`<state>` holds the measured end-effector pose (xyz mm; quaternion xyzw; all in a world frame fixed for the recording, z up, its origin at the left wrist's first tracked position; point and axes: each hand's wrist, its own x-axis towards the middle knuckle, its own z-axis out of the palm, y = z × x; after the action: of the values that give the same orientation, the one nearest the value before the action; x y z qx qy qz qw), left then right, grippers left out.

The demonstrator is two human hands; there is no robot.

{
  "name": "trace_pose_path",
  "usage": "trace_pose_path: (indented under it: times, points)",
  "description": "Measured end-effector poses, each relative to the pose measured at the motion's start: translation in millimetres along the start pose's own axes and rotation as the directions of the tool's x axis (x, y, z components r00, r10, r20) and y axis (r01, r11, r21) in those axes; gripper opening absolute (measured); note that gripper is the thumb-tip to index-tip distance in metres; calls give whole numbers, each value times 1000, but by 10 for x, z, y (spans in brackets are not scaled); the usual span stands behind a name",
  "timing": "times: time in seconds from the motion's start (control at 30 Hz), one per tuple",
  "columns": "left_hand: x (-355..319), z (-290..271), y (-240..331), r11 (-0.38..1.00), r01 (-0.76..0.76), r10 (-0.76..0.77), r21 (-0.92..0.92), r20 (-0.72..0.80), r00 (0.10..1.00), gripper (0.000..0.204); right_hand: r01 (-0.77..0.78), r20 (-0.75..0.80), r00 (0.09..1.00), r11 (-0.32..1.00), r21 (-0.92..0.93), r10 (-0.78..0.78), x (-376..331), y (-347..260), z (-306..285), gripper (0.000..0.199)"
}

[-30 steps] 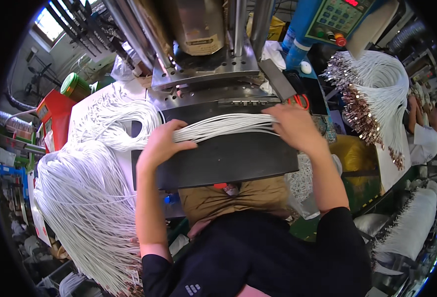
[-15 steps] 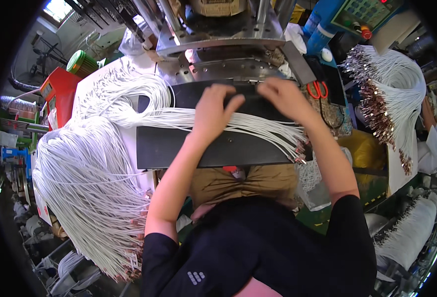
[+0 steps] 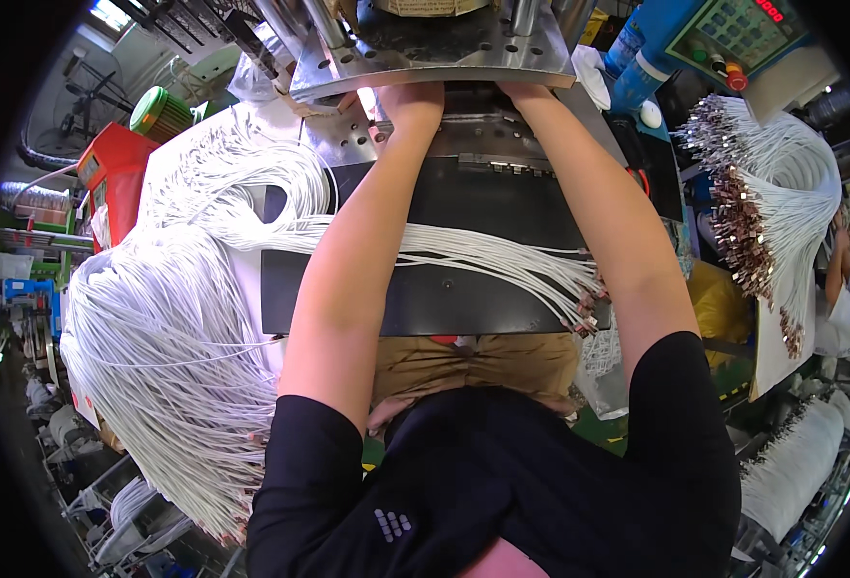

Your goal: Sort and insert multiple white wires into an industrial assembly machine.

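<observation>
Cables (image 3: 487,248) across board (image 3: 420,301), press (image 3: 434,65) behind, cable heap (image 3: 160,356) left

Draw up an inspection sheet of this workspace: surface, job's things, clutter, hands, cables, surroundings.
Surface: black board, partly covered.
Job's things: white cable bundle lying across the board; metal plate beyond it.
Clutter: large white cable heap on the left.
Grippers: bare left hand and right hand reach under the metal plate; fingers hidden, grip unclear.
Cables: coppery ends spread at the bundle's right end.
Surroundings: control panel upper right; another person far right.
</observation>
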<state>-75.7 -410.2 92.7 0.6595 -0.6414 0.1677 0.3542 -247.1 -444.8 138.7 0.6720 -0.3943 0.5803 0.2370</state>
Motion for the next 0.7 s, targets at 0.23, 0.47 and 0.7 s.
trace_pose_path:
  times: [0.23, 0.47, 0.7]
  points:
    - [-53, -269, 819, 832, 24, -27, -554, 3, 1000, 31, 1, 610, 784, 983, -184, 113, -388, 2095, 170, 44]
    - [-818, -1303, 491, 757, -74, 146, -650, 57, 988, 19, -11, 693, 721, 999, 47, -24, -116, -128, -180, 43]
    - [-1138, -1714, 906, 745, 1, 85, -667, 97, 992, 21, 34, 715, 699, 999, -6, -19, -120, 118, -309, 41]
